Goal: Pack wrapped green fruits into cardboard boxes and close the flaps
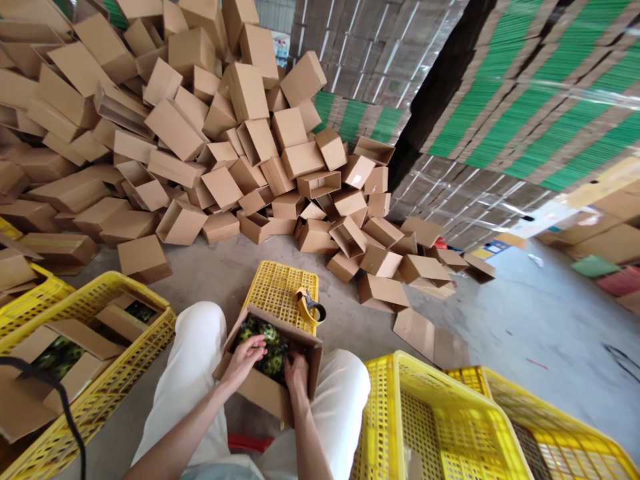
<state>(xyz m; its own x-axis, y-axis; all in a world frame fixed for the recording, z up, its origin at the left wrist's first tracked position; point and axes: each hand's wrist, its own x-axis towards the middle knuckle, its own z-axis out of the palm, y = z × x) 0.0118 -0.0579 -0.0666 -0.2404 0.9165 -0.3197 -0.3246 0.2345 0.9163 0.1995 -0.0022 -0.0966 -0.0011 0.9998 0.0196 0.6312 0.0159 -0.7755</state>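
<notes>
Head view: the left hand point(246, 357) is over the left half of an open cardboard box point(267, 395), its fingers loosely bent toward the thumb, at the green produce in dark glossy wrapping point(273, 363); whether it grasps any, I cannot tell. The right hand point(298, 375) dips inside the same box, close beside the right end wall, with its fingertips hidden among the contents, so its grip cannot be told either.

The box sits between 2 white-trousered knees, with the left knee point(203, 337) outward of the left hand and the right knee point(345, 387) outward of the right, so sideways room is tight. The box's near wall runs just under both wrists; its far edge, beyond the fingers, overlaps an upturned yellow crate point(270, 283). On that crate, ahead of the right hand, a tape dispenser point(306, 305) juts past the right edge.

Well left of the left hand, a yellow lattice crate point(135, 379) holds open boxes of green produce. Right of the right hand, past the knee, stand 2 more yellow crates point(381, 408). Grey floor point(345, 323) shows ahead of the right hand, as far as a heap of cardboard boxes point(180, 130) beyond both hands.
</notes>
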